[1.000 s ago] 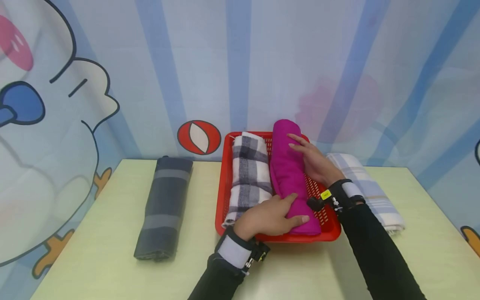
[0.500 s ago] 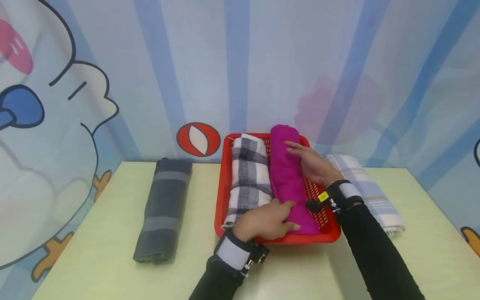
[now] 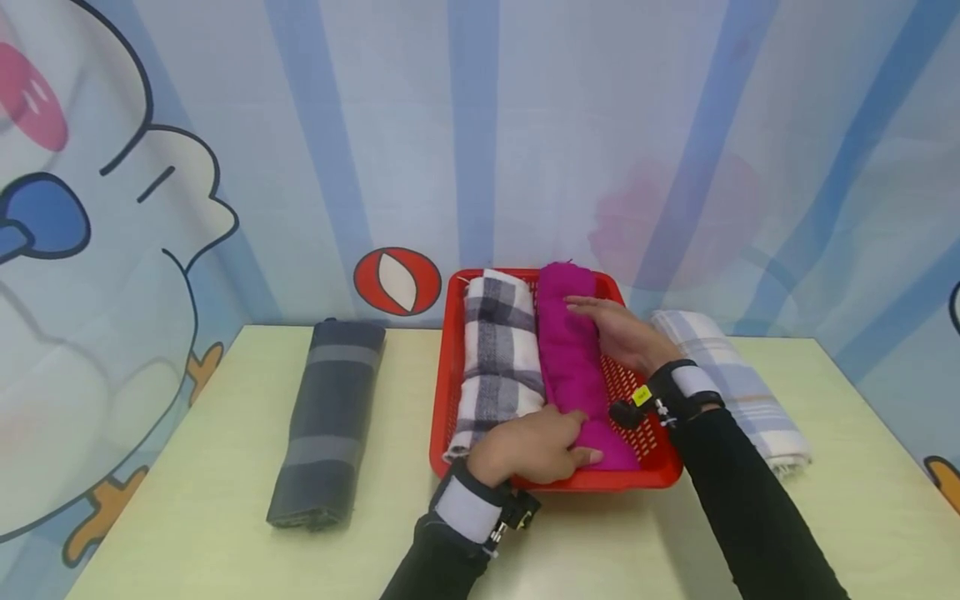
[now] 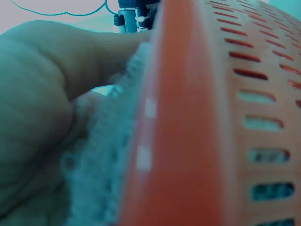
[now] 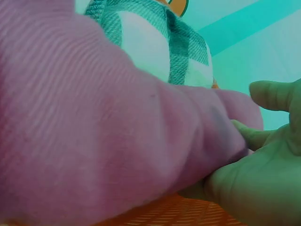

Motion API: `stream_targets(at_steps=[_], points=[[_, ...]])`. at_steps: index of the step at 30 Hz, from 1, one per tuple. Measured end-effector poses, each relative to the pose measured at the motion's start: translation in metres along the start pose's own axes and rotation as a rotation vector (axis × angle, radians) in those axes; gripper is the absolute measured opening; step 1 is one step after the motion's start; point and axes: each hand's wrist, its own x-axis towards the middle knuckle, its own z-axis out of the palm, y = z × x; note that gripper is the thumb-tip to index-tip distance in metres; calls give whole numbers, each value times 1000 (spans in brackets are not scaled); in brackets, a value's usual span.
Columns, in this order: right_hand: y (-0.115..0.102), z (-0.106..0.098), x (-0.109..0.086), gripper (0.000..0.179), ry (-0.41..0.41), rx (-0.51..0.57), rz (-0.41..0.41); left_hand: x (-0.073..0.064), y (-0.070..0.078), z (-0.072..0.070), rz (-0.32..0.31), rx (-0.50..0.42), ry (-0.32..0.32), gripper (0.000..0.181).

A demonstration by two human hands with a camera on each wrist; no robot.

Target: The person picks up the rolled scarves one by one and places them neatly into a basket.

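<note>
A rolled magenta scarf (image 3: 567, 350) lies lengthwise in the right part of a red plastic basket (image 3: 442, 392). Beside it on the left is a rolled black-and-white checked scarf (image 3: 498, 333). My left hand (image 3: 532, 446) reaches over the basket's front rim, its fingers and thumb extended on the magenta roll's near end. In the left wrist view, the left hand (image 4: 42, 94) is close to the rim, with fuzzy cloth between them. My right hand (image 3: 626, 333) rests against the roll's right side, fingers fairly straight; in the right wrist view its fingertips touch the pink-looking cloth (image 5: 122, 127).
A rolled dark grey striped scarf (image 3: 330, 425) lies on the pale table (image 3: 187, 467) left of the basket. On the right is a folded white-and-blue checked scarf (image 3: 735, 387) with fringe, partly behind the right forearm. A printed backdrop (image 3: 405, 125) stands behind the table.
The magenta roll's far end has sunk lower into the basket, and the right hand has come down with it. The left hand's thumb and fingers have drawn slightly toward the left.
</note>
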Motion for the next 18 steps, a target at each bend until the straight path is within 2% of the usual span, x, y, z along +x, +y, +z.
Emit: stream_targets(at_steps=[4,7,10,18], points=[[0,4,0,58,-23,-60,81,-1,-1,0,10,9,-7,33],[1,6,1,54,-20,-85,133,-1,-1,1,10,7,-13,30],[1,7,2,51,-14,-112,141,-1,-1,2,8,5,-16,32],[1,6,3,58,-33,-71,109,-2,1,3,-57,28,6,47]])
